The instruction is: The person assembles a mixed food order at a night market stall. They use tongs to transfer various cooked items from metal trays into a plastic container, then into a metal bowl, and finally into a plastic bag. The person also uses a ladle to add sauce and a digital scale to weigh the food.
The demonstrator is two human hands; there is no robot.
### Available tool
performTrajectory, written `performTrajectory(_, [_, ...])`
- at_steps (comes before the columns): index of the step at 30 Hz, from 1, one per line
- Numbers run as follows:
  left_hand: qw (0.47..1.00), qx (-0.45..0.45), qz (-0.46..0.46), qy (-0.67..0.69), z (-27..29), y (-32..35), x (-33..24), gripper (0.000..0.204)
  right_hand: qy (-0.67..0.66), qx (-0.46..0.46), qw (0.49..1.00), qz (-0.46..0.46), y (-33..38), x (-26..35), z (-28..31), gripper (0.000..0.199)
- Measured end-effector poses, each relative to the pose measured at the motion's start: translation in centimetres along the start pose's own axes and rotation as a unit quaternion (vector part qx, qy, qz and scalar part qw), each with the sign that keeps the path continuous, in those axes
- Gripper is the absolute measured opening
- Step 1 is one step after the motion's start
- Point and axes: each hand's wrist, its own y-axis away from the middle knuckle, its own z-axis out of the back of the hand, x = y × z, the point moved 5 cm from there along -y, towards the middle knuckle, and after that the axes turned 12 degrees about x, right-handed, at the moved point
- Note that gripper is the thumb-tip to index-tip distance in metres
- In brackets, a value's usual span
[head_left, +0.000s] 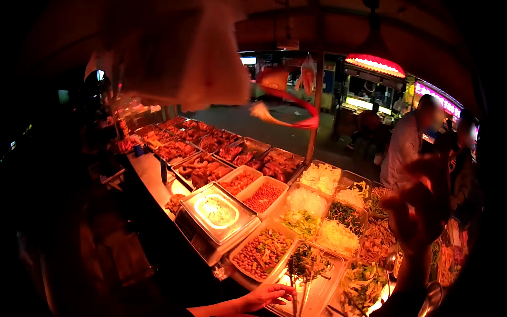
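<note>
My left hand (265, 297) reaches in low over the front trays, its fingers loosely apart. Its fingertips are at a pair of thin metal tongs (303, 298) standing in a tray with dark greens and pale sprouts (309, 261); no firm grip on them shows. On the right my right hand (417, 208) is raised above the dishes, dark and blurred, with bent fingers. Whether it holds anything is hidden in the shadow. Close to my left hand is a tub of peanuts (262, 253). Mixed leafy vegetables (364, 285) lie below my right hand.
A silver scale (219, 211) stands left of the tubs. Trays of cooked meat (203, 169) extend to the far left. A pale plastic bag (211, 58) hangs overhead; a red ribbon (311, 120) is blurred near the post (317, 95). People (404, 140) stand beyond the stall.
</note>
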Motion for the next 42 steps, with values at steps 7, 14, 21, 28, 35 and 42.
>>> performTrajectory(7, [0.999,0.015,-0.030,-0.010,2.8,10.1,-5.8,0.037,-0.085,0.099,0.991,-0.036,-14.1,6.4,-2.9,0.017])
performTrajectory(14, [1.000,0.015,-0.003,0.002,3.6,17.8,-8.6,0.033,0.090,0.149,0.971,0.161,-21.6,8.4,-5.3,0.011])
performTrajectory(21, [0.997,0.078,0.009,0.025,4.1,22.2,-8.9,0.043,-0.153,0.302,0.914,-0.224,-22.9,7.6,-5.1,0.022])
performTrajectory(28, [0.997,0.016,-0.066,-0.047,3.0,24.2,-10.6,0.039,-0.165,0.346,0.892,-0.242,-12.3,12.6,-8.6,0.021])
performTrajectory(35, [0.997,-0.002,-0.081,-0.011,1.7,24.7,-7.6,0.038,-0.057,0.422,0.889,-0.165,-8.5,18.8,-7.3,0.021])
performTrajectory(42, [0.948,-0.054,-0.210,-0.234,-2.7,23.4,-8.7,0.028,0.087,0.561,0.823,-0.014,-3.0,23.2,-11.4,0.021])
